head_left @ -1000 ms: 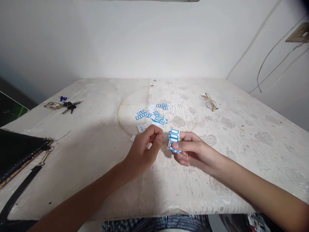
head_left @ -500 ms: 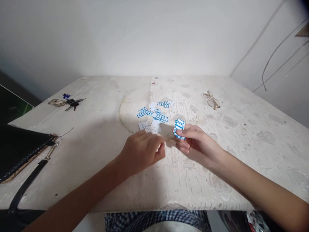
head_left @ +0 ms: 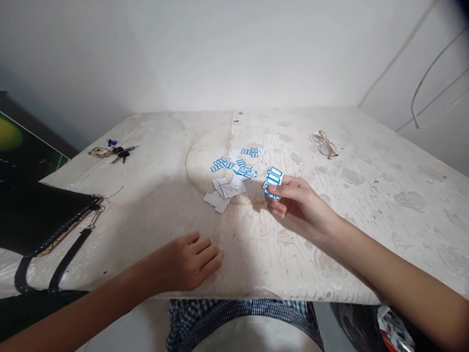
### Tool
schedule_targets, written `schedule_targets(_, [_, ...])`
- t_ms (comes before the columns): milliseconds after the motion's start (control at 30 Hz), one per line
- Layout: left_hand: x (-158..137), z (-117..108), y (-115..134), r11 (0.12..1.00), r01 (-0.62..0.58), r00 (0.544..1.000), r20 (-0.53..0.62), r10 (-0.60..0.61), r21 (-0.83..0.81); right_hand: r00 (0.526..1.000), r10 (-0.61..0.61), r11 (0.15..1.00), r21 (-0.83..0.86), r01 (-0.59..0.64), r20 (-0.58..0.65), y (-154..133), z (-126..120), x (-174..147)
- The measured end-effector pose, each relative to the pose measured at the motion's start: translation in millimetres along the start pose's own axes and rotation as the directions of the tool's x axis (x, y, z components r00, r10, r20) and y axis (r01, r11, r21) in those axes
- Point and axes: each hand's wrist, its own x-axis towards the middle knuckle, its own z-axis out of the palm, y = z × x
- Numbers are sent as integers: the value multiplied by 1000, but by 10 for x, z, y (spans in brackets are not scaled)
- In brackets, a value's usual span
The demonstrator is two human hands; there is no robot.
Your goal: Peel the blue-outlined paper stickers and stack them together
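Observation:
My right hand (head_left: 293, 195) holds a small stack of paper cutouts (head_left: 273, 180) with blue-outlined rectangles, pinched between thumb and fingers above the table. Palm down near the front edge lies my left hand (head_left: 196, 261), its fingers loosely curled under and nothing seen in them; the fingertips are hidden. Beyond it is a loose pile of plain white paper pieces (head_left: 222, 193), some overlapping. Just behind these, more blue-outlined paper cutouts (head_left: 245, 169) are scattered, with another group of blue-marked cutouts (head_left: 251, 152) farther back.
A pair of eyeglasses (head_left: 325, 145) sits at the back right. Keys (head_left: 122, 153) with a blue trinket (head_left: 112, 143) lie at the left. A black bag (head_left: 47, 215) with a strap occupies the left edge. The table (head_left: 366, 234) has a glossy plastic cover.
My left hand has drawn back from the paper pile toward the front edge, uncovering more white pieces. My right hand still holds the stack in about the same place. The view has shifted slightly.

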Motion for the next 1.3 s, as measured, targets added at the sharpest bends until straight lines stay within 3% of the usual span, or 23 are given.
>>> schedule_targets(167, [-44, -44, -9, 998, -57, 997, 51, 58, -9, 999, -12, 1000, -20, 13, 39, 13, -15, 0])
schedule_targets(467, [-19, -140, -32, 995, -82, 996, 36, 84, -55, 998, -6, 997, -82, 11, 61, 19, -33, -18])
schedule_targets(600, [-15, -138, -51, 990, -55, 997, 38, 60, -128, 999, -4, 996, -84, 9, 54, 32, -38, -4])
schedule_targets(700, [-29, -96, -81, 961, 76, 996, 56, -63, -267, 999, -10, 997, -73, 14, 46, 44, -36, 9])
schedule_targets(767, [-29, -62, -113, 886, 231, 973, 113, -202, -402, 999, -10, 998, -66, 13, 49, 50, -32, 13])
schedule_targets(833, [-8, -42, -161, 758, 372, 928, 216, -302, -536, 999, -4, 998, -64, 8, 54, 54, -27, 13])
schedule_targets(933, [62, -56, -254, 560, 519, 854, 426, -299, -646, 999, 5, 997, -72, -2, 46, 56, -18, 9])
schedule_targets(1000, [119, -86, -312, 486, 593, 800, 538, -266, -642, 999, 11, 997, -80, -7, 41, 56, -14, 7])
schedule_targets(1133, [199, -129, -370, 469, 649, 746, 619, -243, -598, 999, 21, 995, -94, -17, 41, 61, -14, 5])
schedule_targets(1300, [286, -135, -335, 541, 661, 717, 650, -252, -520, 998, 26, 993, -114, -20, 51, 78, -29, 12])
